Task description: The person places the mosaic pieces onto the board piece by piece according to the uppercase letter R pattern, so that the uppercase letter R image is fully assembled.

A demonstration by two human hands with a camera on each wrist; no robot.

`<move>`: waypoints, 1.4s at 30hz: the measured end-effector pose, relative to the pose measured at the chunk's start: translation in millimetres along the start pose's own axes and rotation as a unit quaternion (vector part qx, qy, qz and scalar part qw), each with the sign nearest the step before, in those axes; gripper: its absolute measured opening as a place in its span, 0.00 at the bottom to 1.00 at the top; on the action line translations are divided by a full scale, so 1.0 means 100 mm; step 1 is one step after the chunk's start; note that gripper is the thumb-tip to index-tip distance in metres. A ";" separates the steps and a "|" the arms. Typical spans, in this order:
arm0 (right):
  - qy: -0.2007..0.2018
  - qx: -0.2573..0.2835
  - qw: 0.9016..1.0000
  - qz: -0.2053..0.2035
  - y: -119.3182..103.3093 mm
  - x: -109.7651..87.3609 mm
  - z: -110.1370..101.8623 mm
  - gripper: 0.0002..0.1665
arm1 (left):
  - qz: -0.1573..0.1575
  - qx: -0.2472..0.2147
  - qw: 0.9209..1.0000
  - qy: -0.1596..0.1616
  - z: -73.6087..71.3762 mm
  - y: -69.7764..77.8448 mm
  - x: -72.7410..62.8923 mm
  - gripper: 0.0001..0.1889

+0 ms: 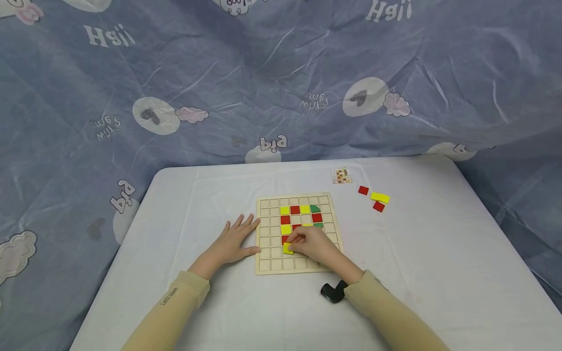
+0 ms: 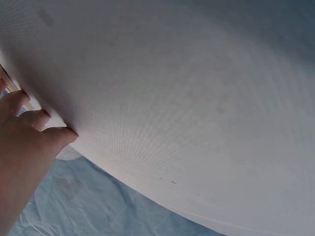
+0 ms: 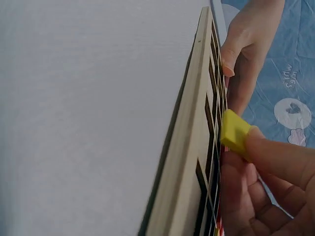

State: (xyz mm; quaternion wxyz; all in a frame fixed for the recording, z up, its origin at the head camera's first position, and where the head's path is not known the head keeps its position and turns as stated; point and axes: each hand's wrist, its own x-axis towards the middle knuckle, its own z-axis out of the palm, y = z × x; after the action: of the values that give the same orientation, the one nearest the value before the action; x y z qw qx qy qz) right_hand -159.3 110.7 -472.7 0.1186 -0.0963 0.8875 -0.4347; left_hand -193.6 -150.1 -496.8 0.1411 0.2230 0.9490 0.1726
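A wooden grid board (image 1: 268, 263) lies on the table, with red, yellow and green tiles set in some of its squares. My right hand (image 1: 313, 243) pinches a yellow square tile (image 1: 287, 248) between thumb and fingers, over the lower left of the tiled squares. In the right wrist view the same yellow tile (image 3: 234, 132) shows tilted against the board's face. My left hand (image 1: 232, 242) lies with spread fingers at the board's left edge, thumb and fingertips touching it. The right hand hides part of the board's middle.
Beyond the board's upper right lie a small pattern card (image 1: 341, 175), red tiles (image 1: 363, 190) and yellow tiles (image 1: 380, 197). A black elbow-shaped object (image 1: 333, 292) sits beside the right sleeve. A patterned blue cloth (image 1: 246, 87) hangs behind the white table (image 1: 439, 243).
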 end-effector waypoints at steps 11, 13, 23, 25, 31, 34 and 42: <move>-0.003 -0.047 0.999 -0.021 -0.07 0.02 0.05 0.04 | 0.000 -0.002 1.000 0.003 -0.06 0.03 -0.02 0.46; 0.001 -0.063 0.998 -0.029 -0.07 0.02 0.07 0.04 | 0.000 -0.004 1.000 0.003 -0.06 0.03 -0.02 0.46; 0.006 -0.059 0.998 -0.021 -0.06 -0.01 0.04 0.04 | -0.003 -0.002 1.000 0.000 -0.04 0.01 -0.02 0.47; 0.016 -0.047 0.999 -0.013 -0.05 -0.03 -0.02 0.04 | -0.003 -0.002 1.000 0.000 -0.04 0.00 -0.02 0.47; 0.053 -0.029 0.998 -0.006 0.09 -0.03 -0.35 0.06 | -0.002 -0.001 1.000 0.001 -0.03 0.00 -0.01 0.47; 0.080 -0.031 0.996 0.007 0.24 -0.04 -0.62 0.09 | 0.000 0.001 1.000 0.001 -0.03 0.00 -0.01 0.47; 0.182 -0.075 0.978 0.066 0.76 -0.07 -1.34 0.13 | 0.001 0.000 1.000 -0.001 -0.03 0.01 -0.02 0.47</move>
State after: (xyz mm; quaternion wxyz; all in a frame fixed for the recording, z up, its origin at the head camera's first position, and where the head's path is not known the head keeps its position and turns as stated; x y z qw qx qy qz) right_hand -197.5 258.8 -452.4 -0.0237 0.0348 0.9287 -0.3685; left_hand -192.9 -151.0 -493.8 0.1420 0.2238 0.9486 0.1727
